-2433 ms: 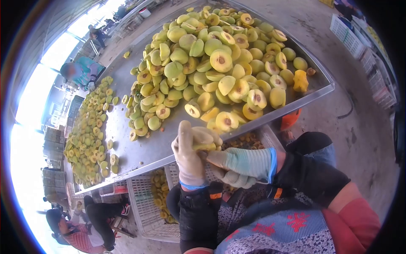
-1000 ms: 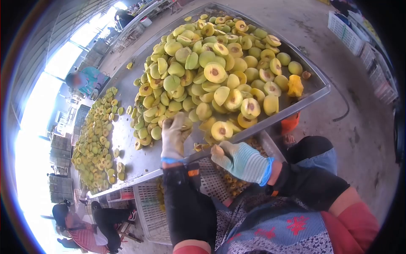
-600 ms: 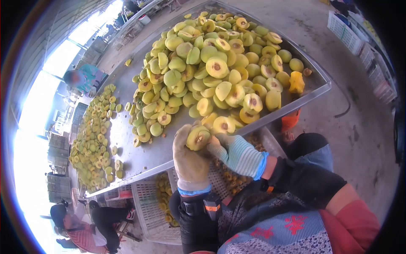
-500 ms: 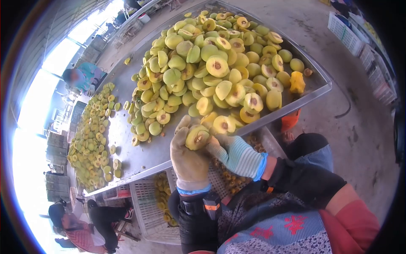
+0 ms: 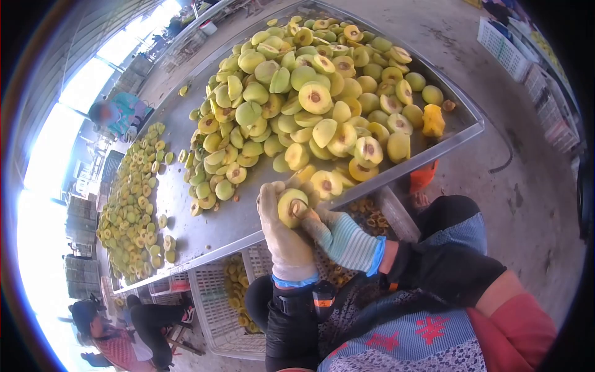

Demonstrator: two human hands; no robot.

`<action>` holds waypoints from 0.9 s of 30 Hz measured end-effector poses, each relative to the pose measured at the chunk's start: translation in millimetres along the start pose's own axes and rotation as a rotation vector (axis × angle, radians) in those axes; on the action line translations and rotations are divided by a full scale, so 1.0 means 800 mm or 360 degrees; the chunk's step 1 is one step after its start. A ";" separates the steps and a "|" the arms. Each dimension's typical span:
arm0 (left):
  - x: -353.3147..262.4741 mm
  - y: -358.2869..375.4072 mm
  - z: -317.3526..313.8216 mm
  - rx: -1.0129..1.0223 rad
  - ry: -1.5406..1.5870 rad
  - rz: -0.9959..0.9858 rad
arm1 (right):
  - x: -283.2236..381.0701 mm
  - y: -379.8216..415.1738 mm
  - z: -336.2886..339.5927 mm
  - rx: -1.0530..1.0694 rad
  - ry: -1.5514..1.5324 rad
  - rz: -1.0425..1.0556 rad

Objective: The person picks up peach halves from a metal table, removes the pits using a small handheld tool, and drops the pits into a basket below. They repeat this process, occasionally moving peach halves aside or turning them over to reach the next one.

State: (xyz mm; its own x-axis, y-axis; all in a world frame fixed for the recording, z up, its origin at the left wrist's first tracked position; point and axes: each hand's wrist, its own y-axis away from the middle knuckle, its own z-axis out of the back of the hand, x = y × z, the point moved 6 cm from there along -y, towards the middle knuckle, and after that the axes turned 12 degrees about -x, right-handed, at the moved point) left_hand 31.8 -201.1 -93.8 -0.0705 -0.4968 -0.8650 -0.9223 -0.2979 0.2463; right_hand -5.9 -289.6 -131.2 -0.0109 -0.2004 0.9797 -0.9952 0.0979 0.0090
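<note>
My left hand, in a beige glove, is wrapped round a halved green-yellow fruit at the front edge of the metal table. The cut face with its brown centre points up. My right hand, in a striped white and teal glove, has its fingers bent against that brown centre; whether they grip a tool or the pit is hidden. Just beyond both hands lies a large heap of halved fruit on the metal table.
A second fruit pile lies at the table's left. White baskets with fruit pieces stand below its edge. One person is across the table, another sits at lower left. Crates line the right.
My left hand has tilted and shifted slightly right with the fruit. My right hand has moved slightly down and left, its fingers now over the fruit's centre.
</note>
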 end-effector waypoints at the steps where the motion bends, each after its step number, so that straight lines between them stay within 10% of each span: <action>1: -0.002 0.004 -0.002 -0.0011 -0.0031 -0.0019 | -0.002 0.002 -0.002 0.0000 -0.0072 -0.0051; 27: 0.003 0.015 -0.007 0.0050 0.0000 -0.0035 | -0.005 0.013 -0.003 -0.0067 -0.0041 -0.0063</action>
State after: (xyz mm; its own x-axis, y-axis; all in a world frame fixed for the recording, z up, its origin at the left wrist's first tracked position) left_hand 22.8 -210.3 -90.4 -0.0501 -0.4906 -0.8699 -0.9351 -0.2828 0.2134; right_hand -15.7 -285.5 -134.9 0.0255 -0.2300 0.9729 -0.9898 0.1304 0.0567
